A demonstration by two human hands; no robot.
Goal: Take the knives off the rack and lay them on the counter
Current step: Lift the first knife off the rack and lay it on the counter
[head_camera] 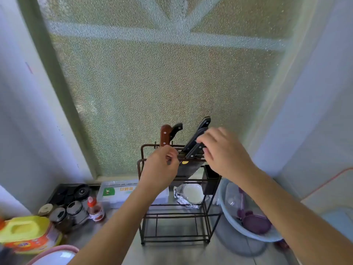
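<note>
A black wire knife rack (pixel 172 215) stands on the steel counter (pixel 191 253) in front of a frosted window. A brown wooden-handled knife (pixel 165 134) and a black-handled knife (pixel 176 129) stand upright in its slots. Two more black-handled knives lean to the right, the upper one (pixel 204 124) behind my fingers. My right hand (pixel 224 153) is closed on the lower handle, that of a cleaver (pixel 188 170) whose dark blade hangs inside the rack. My left hand (pixel 160 169) sits at the rack's top front rail beside the blade, its fingers curled around the rail.
A pale blue basin (pixel 222 196) with purple items sits right of the rack. A foil-wrapped bowl (pixel 192 194) and a clear plastic box (pixel 116 193) lie behind it. Spice jars (pixel 75 210), a red-capped bottle (pixel 94 207) and a yellow jug (pixel 24 229) crowd the left.
</note>
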